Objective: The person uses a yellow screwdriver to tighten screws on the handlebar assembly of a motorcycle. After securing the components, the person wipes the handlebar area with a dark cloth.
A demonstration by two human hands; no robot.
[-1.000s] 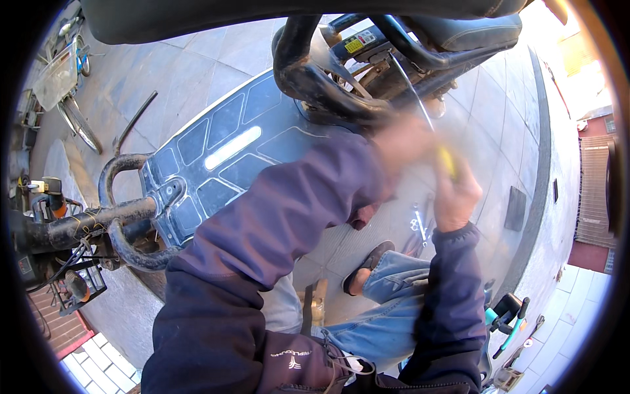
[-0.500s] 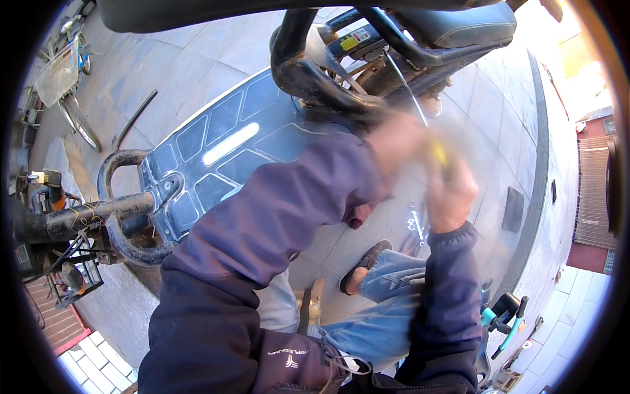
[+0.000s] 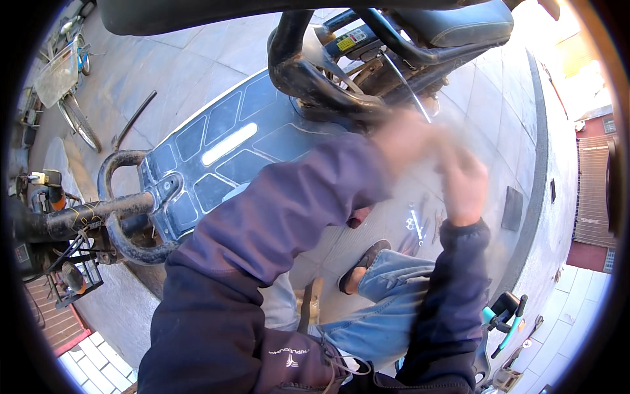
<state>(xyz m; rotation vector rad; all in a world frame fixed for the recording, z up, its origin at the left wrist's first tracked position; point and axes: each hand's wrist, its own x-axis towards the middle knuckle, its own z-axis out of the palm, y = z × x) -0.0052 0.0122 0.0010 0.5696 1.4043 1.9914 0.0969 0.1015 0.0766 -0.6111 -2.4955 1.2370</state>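
Note:
A long thin metal shaft, apparently a screwdriver [image 3: 412,94], slants from the electric scooter's frame [image 3: 328,85] below the seat down to my hands. Its handle is hidden among my fingers. My left hand [image 3: 405,143] reaches across to the shaft's lower end, but motion blur smears its fingers. Beside it, my right hand [image 3: 464,187] is curled closed where the handle would be, also blurred. The scooter's dark seat [image 3: 459,26] sits above the frame, and its grey-blue footboard [image 3: 230,144] stretches left of my arms.
Wrenches [image 3: 415,226] lie on the tiled floor below my hands, near my shoe. Farther right are a dark flat plate [image 3: 512,209] and a low wall edge. A bicycle [image 3: 72,98] stands at far left, and a turquoise-handled object [image 3: 510,335] at lower right.
My right hand has shifted slightly right, and my left forearm has moved a little right too. The yellow handle seen between my hands before is now hidden. The shaft stays against the frame.

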